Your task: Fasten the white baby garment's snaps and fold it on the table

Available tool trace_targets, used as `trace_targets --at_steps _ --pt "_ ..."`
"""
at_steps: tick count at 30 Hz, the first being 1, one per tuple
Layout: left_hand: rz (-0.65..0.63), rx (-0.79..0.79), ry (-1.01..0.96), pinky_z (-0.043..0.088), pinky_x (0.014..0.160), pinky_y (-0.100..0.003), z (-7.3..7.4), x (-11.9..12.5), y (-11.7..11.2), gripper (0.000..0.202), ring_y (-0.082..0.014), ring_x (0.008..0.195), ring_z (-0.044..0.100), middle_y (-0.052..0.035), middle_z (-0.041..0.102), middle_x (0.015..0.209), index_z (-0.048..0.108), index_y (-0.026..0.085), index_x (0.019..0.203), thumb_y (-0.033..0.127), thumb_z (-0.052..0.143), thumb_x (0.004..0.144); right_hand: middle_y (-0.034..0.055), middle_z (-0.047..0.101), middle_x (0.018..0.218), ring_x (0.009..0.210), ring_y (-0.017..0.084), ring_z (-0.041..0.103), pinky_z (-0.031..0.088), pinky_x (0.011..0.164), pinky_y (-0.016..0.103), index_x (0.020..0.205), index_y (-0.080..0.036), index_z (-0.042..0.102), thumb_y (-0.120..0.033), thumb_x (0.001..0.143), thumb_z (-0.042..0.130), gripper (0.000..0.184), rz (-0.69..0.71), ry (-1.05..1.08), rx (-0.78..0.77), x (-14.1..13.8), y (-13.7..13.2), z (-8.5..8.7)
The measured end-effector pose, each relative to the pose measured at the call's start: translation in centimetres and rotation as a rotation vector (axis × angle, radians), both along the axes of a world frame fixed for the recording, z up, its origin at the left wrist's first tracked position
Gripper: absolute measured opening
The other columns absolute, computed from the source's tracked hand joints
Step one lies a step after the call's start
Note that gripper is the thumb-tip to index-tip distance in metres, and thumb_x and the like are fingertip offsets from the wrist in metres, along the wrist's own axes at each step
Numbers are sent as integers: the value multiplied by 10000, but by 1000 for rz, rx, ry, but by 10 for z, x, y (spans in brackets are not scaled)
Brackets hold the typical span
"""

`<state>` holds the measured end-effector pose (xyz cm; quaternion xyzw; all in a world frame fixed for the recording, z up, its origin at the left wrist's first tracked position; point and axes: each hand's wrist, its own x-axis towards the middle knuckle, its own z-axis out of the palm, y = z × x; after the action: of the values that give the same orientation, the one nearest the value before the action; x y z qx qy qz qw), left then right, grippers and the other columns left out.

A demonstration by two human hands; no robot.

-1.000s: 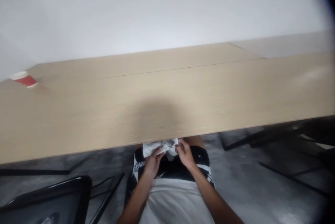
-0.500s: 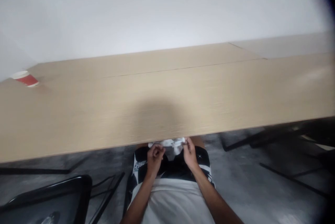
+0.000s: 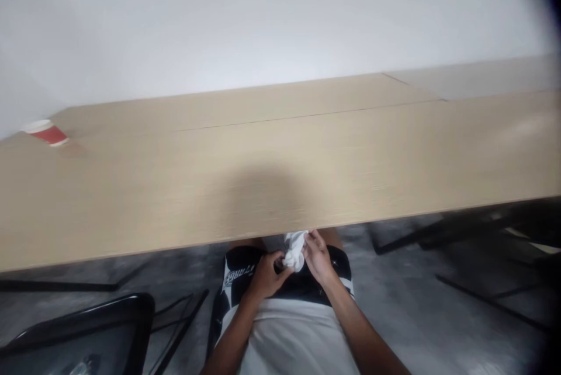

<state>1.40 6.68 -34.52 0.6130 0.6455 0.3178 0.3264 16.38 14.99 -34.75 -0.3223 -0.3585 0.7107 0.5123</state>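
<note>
The right hand (image 3: 318, 258) has its fingers closed on a small white cloth (image 3: 294, 251), holding it up over black shorts (image 3: 245, 264). The left hand (image 3: 267, 278) is bunched just beside the cloth, but I cannot tell if it grips. A wooden table (image 3: 350, 153) is just past the fingers, maybe leaving them room underneath.

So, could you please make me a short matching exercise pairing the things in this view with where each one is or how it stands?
Things: 1 white cloth, 2 red-and-white paper cup, 3 right hand, 4 black-and-white shorts.
States: A on its side on the tabletop, B worn by the person, C bunched up and held, D pinching the cloth.
Pairs: 1C, 2A, 3D, 4B.
</note>
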Motion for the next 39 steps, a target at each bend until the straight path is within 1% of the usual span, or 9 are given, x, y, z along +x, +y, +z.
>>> trace_targets --at_steps 3,8,12,16,19,22,28,33,39 --pt "49 -5 -9 376 667 -270 -2 0 4 281 -169 680 542 -40 615 708 672 136 770 371 558 875 16 568 837 695 111 537 453 632 204 939 -195 518 -480 816 726 373 28 -55 59 0 0 -3" --pt "279 46 -80 361 645 -259 -8 -6 10 438 -163 677 509 -51 600 746 660 108 854 524 527 890 9 528 751 699 119 512 418 637 207 813 -164 528 -411 844 714 310 32 -215 224 0 -2 -2" --pt "360 86 -166 317 565 -230 -6 -9 12 477 -120 592 412 -5 500 654 606 115 788 564 507 913 -5 492 655 603 103 440 350 569 207 779 -149 606 -343 870 674 224 72 -366 362 0 -7 2" --pt "258 98 -211 357 602 -218 1 -6 10 385 -128 647 478 -13 582 732 650 127 866 497 556 917 -7 520 631 556 104 451 351 538 211 885 -157 702 -294 867 664 143 182 -471 467 -2 -11 5" --pt "159 86 -224 415 695 -221 8 -4 9 297 -149 748 558 -18 652 857 681 160 986 429 572 926 0 556 678 587 114 486 382 562 213 915 -164 685 -284 870 655 132 153 -513 488 -2 -11 4" --pt "120 75 -219 420 711 -224 12 -2 8 286 -150 752 568 -19 658 869 683 159 992 418 581 925 5 568 705 608 120 504 393 570 213 894 -160 634 -286 871 651 130 98 -535 485 -2 -9 3" --pt "94 71 -218 388 653 -220 15 -2 8 321 -142 701 531 -17 612 776 658 131 903 439 573 924 16 567 743 661 131 529 396 608 226 823 -160 624 -280 908 589 151 140 -574 546 0 -8 6" --pt "98 63 -220 387 671 -230 11 -2 7 319 -148 728 529 -25 614 807 641 131 891 439 566 925 13 532 742 686 134 508 385 639 238 795 -160 593 -275 916 548 173 110 -624 576 1 -6 7" --pt "131 59 -203 345 627 -233 5 -2 8 325 -129 655 472 -4 533 711 583 133 787 433 580 913 -10 435 672 630 125 431 333 606 238 714 -168 453 -244 865 515 180 148 -673 555 1 -4 -3"
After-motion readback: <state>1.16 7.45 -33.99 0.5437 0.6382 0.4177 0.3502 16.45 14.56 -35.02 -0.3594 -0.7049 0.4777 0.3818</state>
